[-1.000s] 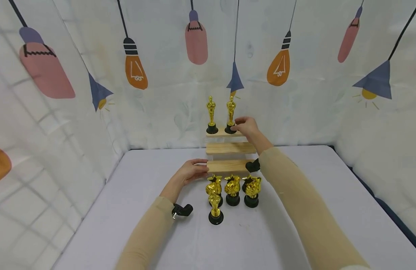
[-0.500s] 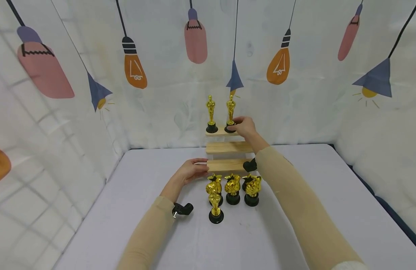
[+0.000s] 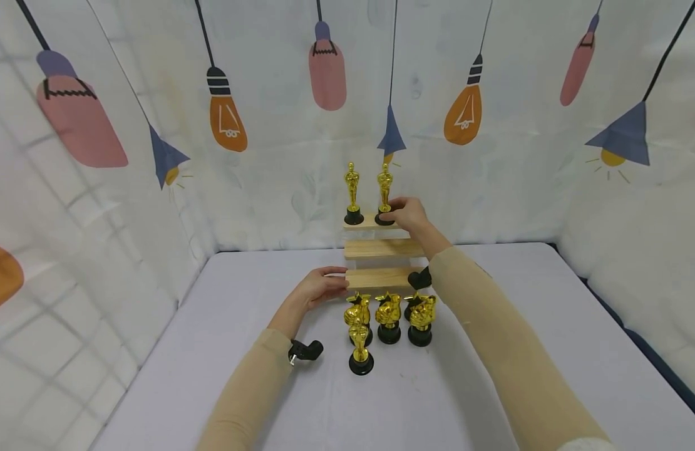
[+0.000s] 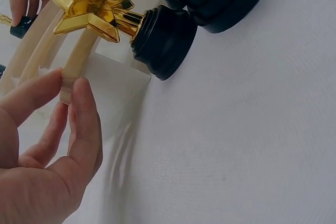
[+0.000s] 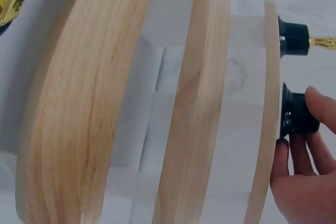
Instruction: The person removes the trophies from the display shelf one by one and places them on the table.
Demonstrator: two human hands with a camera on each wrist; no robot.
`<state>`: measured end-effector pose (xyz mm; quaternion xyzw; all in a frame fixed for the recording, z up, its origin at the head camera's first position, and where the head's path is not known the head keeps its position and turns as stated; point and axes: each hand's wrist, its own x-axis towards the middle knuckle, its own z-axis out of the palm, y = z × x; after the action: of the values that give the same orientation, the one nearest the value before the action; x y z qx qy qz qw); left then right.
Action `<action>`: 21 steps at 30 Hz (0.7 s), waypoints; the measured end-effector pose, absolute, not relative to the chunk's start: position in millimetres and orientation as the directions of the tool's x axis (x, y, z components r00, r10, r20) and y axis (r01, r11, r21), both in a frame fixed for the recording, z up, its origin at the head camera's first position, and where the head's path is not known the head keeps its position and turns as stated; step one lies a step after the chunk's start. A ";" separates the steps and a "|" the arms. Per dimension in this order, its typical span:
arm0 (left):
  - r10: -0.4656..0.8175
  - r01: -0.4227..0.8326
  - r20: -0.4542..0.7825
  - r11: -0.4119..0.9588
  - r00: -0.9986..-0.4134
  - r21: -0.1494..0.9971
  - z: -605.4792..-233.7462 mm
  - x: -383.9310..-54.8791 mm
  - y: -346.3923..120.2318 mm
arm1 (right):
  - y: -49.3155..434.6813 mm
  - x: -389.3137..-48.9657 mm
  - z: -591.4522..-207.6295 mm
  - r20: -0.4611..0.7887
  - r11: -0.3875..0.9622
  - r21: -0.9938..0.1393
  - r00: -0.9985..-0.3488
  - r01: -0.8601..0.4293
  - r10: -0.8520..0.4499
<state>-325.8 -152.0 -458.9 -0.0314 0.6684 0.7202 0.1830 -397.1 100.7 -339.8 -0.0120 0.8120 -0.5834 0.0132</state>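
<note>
A three-step wooden stand rises at the back of the table, and two gold figure trophies stand upright on its top board (image 3: 367, 221). My right hand (image 3: 411, 214) holds the black base (image 5: 300, 114) of the right-hand figure trophy (image 3: 384, 183), with the base resting on the board. The left figure trophy (image 3: 352, 185) stands beside it, untouched. Down at the lowest board (image 3: 378, 278), my left hand (image 3: 318, 286) pinches the left end between thumb and fingers, as the left wrist view shows. Close to those fingers is a gold star trophy (image 4: 92, 11) with a black base.
In front of the stand is a cluster of several gold trophies (image 3: 389, 310) on black bases. A single figure trophy (image 3: 359, 344) stands nearest me. The middle board (image 3: 381, 248) bears nothing visible. Behind the white table (image 3: 257, 269) hangs a lamp-patterned curtain (image 3: 268, 188).
My right hand has closed in slightly to the left on the base of the right-hand figure trophy. The left hand stays on the lowest board, and the trophies in front keep their places.
</note>
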 end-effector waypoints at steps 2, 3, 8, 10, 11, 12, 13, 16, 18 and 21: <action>0.217 -0.308 -0.292 -0.042 -0.931 0.950 -459.5 -326.1 -151.7 | 102.3 -396.8 -338.9 -0.016 0.317 -0.948 -0.999 0.003 -0.037; 0.214 -0.311 -0.295 -0.046 -0.931 0.949 -459.8 -326.1 -151.5 | 102.9 -396.0 -338.0 -0.019 0.317 -0.948 -0.999 0.005 -0.040; 0.210 -0.307 -0.292 -0.046 -0.933 0.950 -460.3 -325.7 -151.2 | 105.3 -392.1 -332.5 -0.030 0.309 -0.951 -0.998 0.010 -0.062; 0.212 -0.305 -0.289 -0.045 -0.933 0.951 -460.5 -325.5 -151.1 | 105.7 -390.4 -329.4 -0.033 0.308 -0.951 -0.997 0.008 -0.076; 0.212 -0.304 -0.288 -0.046 -0.934 0.952 -460.8 -325.6 -151.2 | 105.7 -389.4 -327.6 -0.033 0.309 -0.951 -0.996 0.007 -0.082; 0.211 -0.303 -0.287 -0.045 -0.934 0.952 -460.9 -325.7 -151.3 | 105.5 -388.4 -325.6 -0.033 0.311 -0.950 -0.995 0.003 -0.090; 0.211 -0.302 -0.286 -0.047 -0.935 0.952 -461.0 -325.9 -151.3 | 105.4 -387.4 -323.7 -0.034 0.313 -0.950 -0.995 0.002 -0.097; 0.211 -0.301 -0.284 -0.051 -0.935 0.952 -461.1 -326.4 -151.5 | 105.2 -384.0 -318.3 -0.044 0.308 -0.951 -0.993 0.007 -0.113; 0.212 -0.301 -0.284 -0.049 -0.935 0.952 -460.8 -326.2 -151.6 | 105.3 -381.4 -315.9 -0.057 0.306 -0.952 -0.991 0.017 -0.122; 0.215 -0.302 -0.286 -0.045 -0.934 0.952 -460.4 -325.5 -151.7 | 106.4 -377.3 -314.0 -0.074 0.304 -0.952 -0.988 0.030 -0.135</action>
<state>-325.5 -151.7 -460.4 -0.0324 0.6676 0.7220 0.1791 -377.3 106.4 -314.0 -0.0327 0.8044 -0.5890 0.0702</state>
